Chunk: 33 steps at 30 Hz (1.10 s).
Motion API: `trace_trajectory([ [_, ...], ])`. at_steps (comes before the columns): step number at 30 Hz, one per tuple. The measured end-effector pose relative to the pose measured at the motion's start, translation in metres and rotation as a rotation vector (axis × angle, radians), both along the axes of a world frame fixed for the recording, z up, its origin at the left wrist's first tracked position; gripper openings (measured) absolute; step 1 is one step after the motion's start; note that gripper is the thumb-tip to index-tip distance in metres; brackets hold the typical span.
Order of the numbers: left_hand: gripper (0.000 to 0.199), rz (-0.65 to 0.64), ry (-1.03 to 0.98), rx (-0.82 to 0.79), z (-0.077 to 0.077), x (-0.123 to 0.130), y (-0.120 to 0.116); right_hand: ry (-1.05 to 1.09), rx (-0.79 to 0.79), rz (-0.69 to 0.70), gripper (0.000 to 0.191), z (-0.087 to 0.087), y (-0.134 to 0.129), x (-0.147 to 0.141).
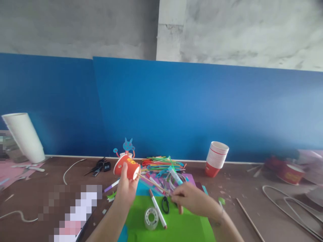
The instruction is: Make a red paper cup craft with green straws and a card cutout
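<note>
Two bare hands are working over the desk (242, 178) in front of me. The left hand (127, 188) is gripping a red paper cup (130, 169), its fingers curling around the side and the thumb pressing along the near face. That cup is lying sideways in the air above the desk's middle, its wide mouth facing left and its white base facing right, so I am not seeing what is inside. The fingers of the right hand (193, 198) are closing together, pinching a thin stick (153, 181) that is reaching across to the cup's base; whether it is passing through, I cannot tell.

Just behind, a white cup (126, 155) is mostly hiding, with a blue paper figure (128, 145) showing above its rim. To the right, a stack of cups (217, 158) is standing, one nesting inside another, white rims showing above red. A tall white stack (24, 137) is standing far left, and a red tub (291, 173) is sitting far right, blurring too much for me to read its contents. Below the hands, a marker (158, 208) and a tape roll (147, 218) are lying on green paper (186, 228).
</note>
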<state>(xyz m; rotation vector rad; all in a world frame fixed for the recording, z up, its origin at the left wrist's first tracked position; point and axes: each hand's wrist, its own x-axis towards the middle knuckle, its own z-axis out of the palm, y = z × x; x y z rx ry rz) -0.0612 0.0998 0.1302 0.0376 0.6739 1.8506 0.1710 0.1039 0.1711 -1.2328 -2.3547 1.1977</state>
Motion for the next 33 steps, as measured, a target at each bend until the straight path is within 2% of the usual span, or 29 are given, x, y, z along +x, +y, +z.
trace_trajectory([
  [2, 0.018, 0.104, -0.051, -0.040, 0.000, -0.014, 0.010, 0.030, -0.037, -0.131, 0.032, 0.006, 0.011, 0.023],
  [4, 0.018, 0.103, -0.090, -0.071, 0.002, -0.019, 0.013, 0.104, -0.059, -0.196, 0.030, 0.009, 0.020, 0.035],
  [7, 0.020, -0.004, -0.121, -0.004, 0.006, -0.008, 0.008, 0.276, -0.119, -0.279, 0.017, 0.006, 0.024, 0.028],
  [11, 0.025, -0.234, -0.084, -0.070, 0.011, 0.019, -0.006, 0.353, -0.029, -0.288, 0.011, -0.010, 0.015, -0.012],
  [13, 0.031, -0.356, -0.066, -0.161, 0.010, 0.030, -0.012, 0.337, 0.169, -0.291, 0.015, -0.018, 0.008, -0.031],
  [15, 0.033, -0.421, -0.035, -0.157, 0.008, 0.038, -0.017, 0.314, 0.259, -0.313, 0.031, -0.023, 0.001, -0.044],
  [18, 0.036, -0.503, 0.006, -0.086, 0.007, 0.047, -0.022, 0.289, 0.252, -0.357, 0.053, -0.027, -0.005, -0.054],
  [20, 0.043, -0.557, 0.012, -0.084, 0.008, 0.050, -0.025, 0.295, 0.204, -0.385, 0.055, -0.029, -0.006, -0.057],
  [25, 0.046, -0.560, -0.020, -0.139, 0.013, 0.053, -0.027, 0.378, 0.101, -0.350, 0.038, -0.037, 0.002, -0.055],
  [29, 0.043, -0.521, 0.005, -0.166, 0.012, 0.052, -0.026, 0.432, 0.070, -0.331, 0.035, -0.045, 0.008, -0.054],
  [33, 0.046, -0.536, 0.021, -0.131, 0.010, 0.051, -0.024, 0.431, 0.083, -0.337, 0.034, -0.047, 0.007, -0.056],
])
